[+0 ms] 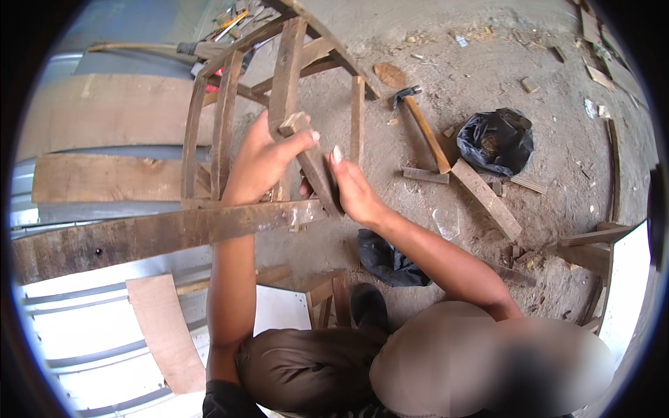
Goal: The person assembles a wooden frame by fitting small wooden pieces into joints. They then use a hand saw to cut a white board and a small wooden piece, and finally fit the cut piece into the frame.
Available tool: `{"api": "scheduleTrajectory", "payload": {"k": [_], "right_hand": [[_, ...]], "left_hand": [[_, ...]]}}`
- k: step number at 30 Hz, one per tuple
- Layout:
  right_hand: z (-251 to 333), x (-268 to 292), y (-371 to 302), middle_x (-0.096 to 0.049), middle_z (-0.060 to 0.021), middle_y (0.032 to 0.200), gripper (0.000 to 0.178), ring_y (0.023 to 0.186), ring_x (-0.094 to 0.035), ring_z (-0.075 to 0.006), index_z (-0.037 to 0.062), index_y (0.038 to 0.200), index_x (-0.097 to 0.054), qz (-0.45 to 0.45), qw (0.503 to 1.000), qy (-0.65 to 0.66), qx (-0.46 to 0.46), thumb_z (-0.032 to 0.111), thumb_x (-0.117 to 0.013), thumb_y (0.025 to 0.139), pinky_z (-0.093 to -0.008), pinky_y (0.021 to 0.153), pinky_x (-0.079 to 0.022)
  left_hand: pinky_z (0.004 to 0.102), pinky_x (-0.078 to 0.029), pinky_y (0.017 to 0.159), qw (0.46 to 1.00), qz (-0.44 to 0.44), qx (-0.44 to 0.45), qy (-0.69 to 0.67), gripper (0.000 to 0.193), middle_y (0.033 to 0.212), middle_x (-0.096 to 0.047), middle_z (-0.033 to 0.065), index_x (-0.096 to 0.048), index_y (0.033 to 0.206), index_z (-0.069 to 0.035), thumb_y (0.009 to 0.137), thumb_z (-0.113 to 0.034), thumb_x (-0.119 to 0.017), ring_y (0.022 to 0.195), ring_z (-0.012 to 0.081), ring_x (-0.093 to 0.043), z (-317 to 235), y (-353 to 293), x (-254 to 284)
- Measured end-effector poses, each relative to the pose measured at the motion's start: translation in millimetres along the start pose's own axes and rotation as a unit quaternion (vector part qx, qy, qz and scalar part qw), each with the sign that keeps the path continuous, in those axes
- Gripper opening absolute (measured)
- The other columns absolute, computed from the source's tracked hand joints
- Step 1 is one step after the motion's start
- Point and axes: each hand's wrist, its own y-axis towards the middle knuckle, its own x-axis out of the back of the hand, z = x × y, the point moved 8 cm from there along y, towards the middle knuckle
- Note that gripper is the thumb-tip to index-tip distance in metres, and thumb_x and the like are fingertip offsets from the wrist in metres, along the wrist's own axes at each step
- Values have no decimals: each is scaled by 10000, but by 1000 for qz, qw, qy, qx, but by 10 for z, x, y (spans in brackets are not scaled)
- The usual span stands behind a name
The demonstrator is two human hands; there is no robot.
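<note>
Dusty floor (446,76), with wood scraps (486,198) lying on it, surrounds a wooden frame (286,70), whose posts and rails seem already joined. Between both hands is a short wooden piece (320,177), in my judgement not yet fixed. The left hand (258,164) grips it, thumb near its far end; the right hand (359,194) rests against its side (I cannot tell how these fingers close). One hammer (426,132) lies unused.

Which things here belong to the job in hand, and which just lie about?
Job, seemingly:
narrow brown wooden piece, touched by left hand and right hand
open brown wooden frame

Lying about, probably:
wooden-handled, dark-headed hammer
black plastic bag beside it
</note>
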Motion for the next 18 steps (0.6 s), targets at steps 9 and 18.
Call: {"api": "scheduleTrajectory", "payload": {"k": [9,18], "right_hand": [[-82,-14,138,-663,-105,736,893,764,-636,-199,5,816,-688,-13,998,-45,-45,698,-150,987,-332,761,-495],[-287,97,-57,-660,-97,821,885,794,-598,-203,-17,968,-686,-76,993,-84,-24,625,-79,1018,-349,769,-478]], "left_hand": [[342,-429,1011,1000,-4,3,24,515,1218,-652,168,-547,1237,41,823,-208,-724,1136,219,-604,-46,-1,-13],[323,-447,934,999,8,-26,40,435,1061,-665,90,-597,1143,5,811,-239,-736,1020,176,-604,-120,-5,-37]]}}
